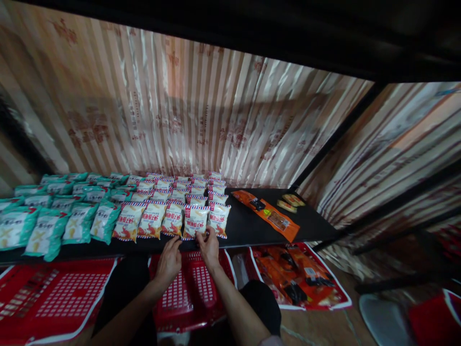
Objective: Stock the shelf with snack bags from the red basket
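Note:
Rows of white snack bags with striped edges (151, 220) stand on a black shelf (245, 226). My right hand (209, 247) touches the lower edge of a front-row white bag (195, 221), its fingers bent; whether it grips the bag is unclear. Just left of it, my left hand (170, 258) rests at the shelf's front edge below another white bag (173, 218), its fingers bent close together and their tips hard to make out. To the left, green snack bags (77, 222) fill the shelf in several rows.
Orange packets (275, 218) and small yellow packs (290, 203) lie on the shelf's right part. Below are an empty red basket (190, 288), another red basket (65, 293) at left, and one with orange packets (298, 274). A black post (334, 139) slants behind.

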A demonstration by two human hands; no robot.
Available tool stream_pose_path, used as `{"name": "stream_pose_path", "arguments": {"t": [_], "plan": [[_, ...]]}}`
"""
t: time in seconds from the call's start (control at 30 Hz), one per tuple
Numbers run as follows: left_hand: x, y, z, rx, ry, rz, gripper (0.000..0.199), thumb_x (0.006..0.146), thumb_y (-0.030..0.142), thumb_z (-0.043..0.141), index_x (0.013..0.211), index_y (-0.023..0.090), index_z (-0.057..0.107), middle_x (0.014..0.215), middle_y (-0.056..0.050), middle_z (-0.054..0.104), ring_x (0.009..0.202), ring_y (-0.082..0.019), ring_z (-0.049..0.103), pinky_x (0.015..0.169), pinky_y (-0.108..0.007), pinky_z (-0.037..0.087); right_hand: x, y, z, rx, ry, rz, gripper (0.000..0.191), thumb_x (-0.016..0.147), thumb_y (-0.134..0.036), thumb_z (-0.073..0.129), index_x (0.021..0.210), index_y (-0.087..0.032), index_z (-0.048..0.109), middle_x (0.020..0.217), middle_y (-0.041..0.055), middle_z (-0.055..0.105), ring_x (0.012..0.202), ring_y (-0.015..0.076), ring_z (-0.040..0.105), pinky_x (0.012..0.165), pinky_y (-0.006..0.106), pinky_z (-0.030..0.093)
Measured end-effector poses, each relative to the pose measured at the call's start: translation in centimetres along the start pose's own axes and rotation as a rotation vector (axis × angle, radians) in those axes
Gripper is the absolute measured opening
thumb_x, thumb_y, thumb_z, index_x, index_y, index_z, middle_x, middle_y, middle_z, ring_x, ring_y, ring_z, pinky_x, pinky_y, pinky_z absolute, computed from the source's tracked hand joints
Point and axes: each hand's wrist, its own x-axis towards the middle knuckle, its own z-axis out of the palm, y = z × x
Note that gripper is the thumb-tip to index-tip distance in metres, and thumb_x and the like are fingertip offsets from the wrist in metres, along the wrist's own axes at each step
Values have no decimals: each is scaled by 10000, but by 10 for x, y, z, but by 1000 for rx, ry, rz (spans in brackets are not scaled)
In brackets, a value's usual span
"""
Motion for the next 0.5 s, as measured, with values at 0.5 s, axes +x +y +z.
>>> {"name": "stream_pose_path", "arguments": {"t": [0.5], "plan": [[3,-1,-1,37,-31,61,400,716,50,363,1010,129,622,1127,-113,616,1047,-199,571,898,-380,504,0,-2,8,17,-47,34,287,779,-428,482,936,-188,467,758,30,638,481,147,600,471,249,460]]}}
